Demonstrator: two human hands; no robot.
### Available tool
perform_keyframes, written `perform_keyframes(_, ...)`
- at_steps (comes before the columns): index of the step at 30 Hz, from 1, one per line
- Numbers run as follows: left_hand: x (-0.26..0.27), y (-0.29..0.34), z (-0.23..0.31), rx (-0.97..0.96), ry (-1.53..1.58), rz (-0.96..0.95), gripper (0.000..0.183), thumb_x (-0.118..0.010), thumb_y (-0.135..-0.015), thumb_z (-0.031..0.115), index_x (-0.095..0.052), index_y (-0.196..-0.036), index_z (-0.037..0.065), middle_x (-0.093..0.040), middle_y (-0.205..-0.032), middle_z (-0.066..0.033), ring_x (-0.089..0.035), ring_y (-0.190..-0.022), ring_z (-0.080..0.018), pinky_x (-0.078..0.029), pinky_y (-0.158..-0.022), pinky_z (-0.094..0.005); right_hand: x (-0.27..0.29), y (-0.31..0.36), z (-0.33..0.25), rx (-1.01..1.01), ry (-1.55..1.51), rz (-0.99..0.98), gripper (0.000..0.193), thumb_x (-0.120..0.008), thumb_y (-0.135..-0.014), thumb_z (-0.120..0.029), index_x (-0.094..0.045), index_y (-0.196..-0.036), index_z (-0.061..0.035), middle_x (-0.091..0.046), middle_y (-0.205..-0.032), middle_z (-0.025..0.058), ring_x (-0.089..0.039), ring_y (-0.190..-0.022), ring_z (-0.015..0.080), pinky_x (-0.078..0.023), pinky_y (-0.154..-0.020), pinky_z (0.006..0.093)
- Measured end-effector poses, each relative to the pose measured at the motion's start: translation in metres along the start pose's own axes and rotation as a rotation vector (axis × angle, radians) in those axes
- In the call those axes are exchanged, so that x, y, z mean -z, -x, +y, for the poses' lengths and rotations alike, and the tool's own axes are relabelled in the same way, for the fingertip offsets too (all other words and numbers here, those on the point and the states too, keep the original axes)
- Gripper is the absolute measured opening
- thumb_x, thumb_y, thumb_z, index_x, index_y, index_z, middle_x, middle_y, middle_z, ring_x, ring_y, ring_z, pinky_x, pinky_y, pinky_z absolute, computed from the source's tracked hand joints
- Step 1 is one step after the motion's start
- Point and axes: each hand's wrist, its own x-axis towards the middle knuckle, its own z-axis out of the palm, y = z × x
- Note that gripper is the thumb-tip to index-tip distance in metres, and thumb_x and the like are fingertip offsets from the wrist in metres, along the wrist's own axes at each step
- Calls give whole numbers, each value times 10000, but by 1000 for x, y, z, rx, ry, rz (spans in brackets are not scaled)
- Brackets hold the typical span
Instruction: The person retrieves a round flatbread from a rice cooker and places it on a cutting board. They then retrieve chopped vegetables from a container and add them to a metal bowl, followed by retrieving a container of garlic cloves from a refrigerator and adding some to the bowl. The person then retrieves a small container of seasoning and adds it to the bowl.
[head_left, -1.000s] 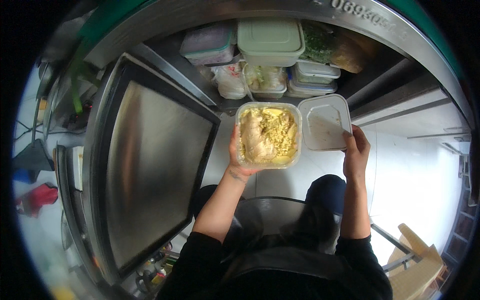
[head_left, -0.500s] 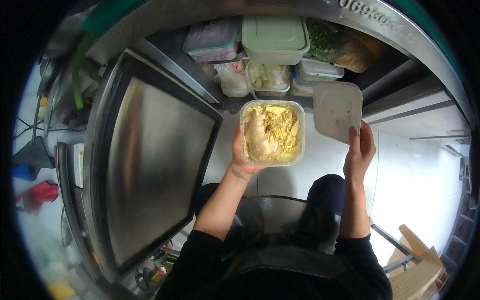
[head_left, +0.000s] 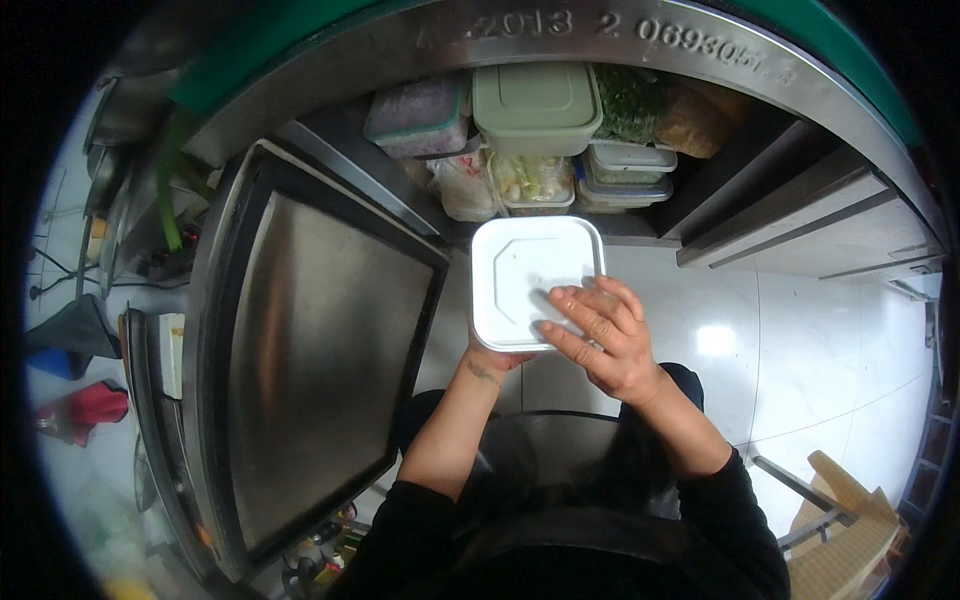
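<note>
A square food container, its contents now hidden, sits under a white lid [head_left: 520, 270] in front of the open fridge. My left hand [head_left: 490, 357] grips the container from below and the side, most of its fingers out of sight beneath it. Over the lower right part of the lid lies my right hand [head_left: 610, 340], fingers extended and spread, fingertips touching or just above the white surface. It grasps nothing.
Inside the open fridge are a pale green lidded box [head_left: 536, 105], a purple-filled box [head_left: 415, 115], stacked clear containers [head_left: 628, 175], a plastic bag [head_left: 465, 187] and leafy greens [head_left: 630, 100]. The metal door [head_left: 310, 360] stands open at left. A cardboard piece [head_left: 840, 530] is lower right.
The lid, held off to the right by my right hand before, now covers the container of yellowish food with the pale root-like piece. My right hand has moved left onto it.
</note>
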Motion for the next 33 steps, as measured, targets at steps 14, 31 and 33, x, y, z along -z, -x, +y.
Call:
perform_keyframes(14, -10, 9, 1, -17, -11, -196, 853, -487, -879, 655, -370, -1470, 52, -467, -1427, -198, -504, -1275, -380, -494, -989, -513, 19, 15, 1, -30, -77, -175, 462, -712, -741, -148, -667, -1200, -165, -581, -1358, 73, -573, -1134, 240, -381, -1021, 464)
perform_keyframes(31, -75, 52, 65, -381, -532, 53, 796, -501, -873, 546, -325, -1477, 58, -480, -1413, -191, -532, -1225, -410, -550, -851, -609, -6, -56, 28, -220, -319, 204, 476, -707, -867, -324, -590, -1256, -76, -510, -1304, 180, -490, -1172, 334, -379, -1016, 450)
perform_keyframes(33, -98, 46, 81, -474, -578, 95, 748, -465, -901, 527, -333, -1461, 50, -482, -1411, -184, -541, -1213, -422, -564, -824, -609, -22, -69, 43, -518, -341, 392, 582, -703, -880, -345, -500, -1324, -29, -504, -1292, 206, -510, -1149, 326, -416, -983, 439)
